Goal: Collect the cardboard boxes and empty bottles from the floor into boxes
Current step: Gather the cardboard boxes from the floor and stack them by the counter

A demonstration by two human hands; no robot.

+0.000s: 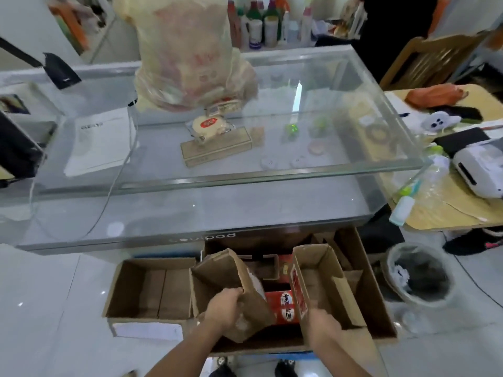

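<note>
Head view, left hand [223,311] grips plain box [217,272], right hand [322,323] red-labelled box [317,270]

Left hand [224,308] holding brown carton [217,270], right hand [323,325] holding red-labelled carton [318,270], over large box [374,297]

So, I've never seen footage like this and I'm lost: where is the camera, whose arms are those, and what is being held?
There is no machine here. The single picture comes from a wide-angle camera worn on a person's head. It looks forward and down, so the arms at the bottom are the person's own. They stand before a glass counter. On the floor below it sit a large box and, to its left, an open empty box. The left hand grips a plain brown box. The right hand grips a red-printed box. Both are held just above the floor boxes. A waste bin stands to the right.
</note>
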